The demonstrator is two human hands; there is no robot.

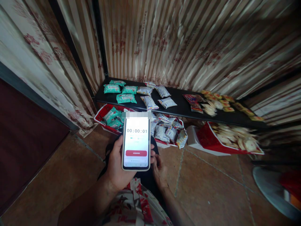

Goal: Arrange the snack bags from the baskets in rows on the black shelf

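Observation:
A phone (136,142) in a pale case lies upright in my left hand (117,171), which is closed around it from below. Its fingertips show past the phone's right edge. The lit screen reads 00:00:01 above a red button. My right hand (161,172) is low, just right of the phone, over my dark-clothed leg. Its fingers are loosely bent with a gap between them, and I see nothing in them; part is hidden behind the phone. Beyond the phone, green packets (126,98) and white striped packets (149,103) lie on a black shelf (178,108).
Under the shelf stand a red box (100,114) of green packets, a box of white packets (162,133), and a red-and-white box (204,138) of pale round packs. Red packets (196,106) and yellow packets (228,103) lie right. A striped curtain (152,37) hangs behind.

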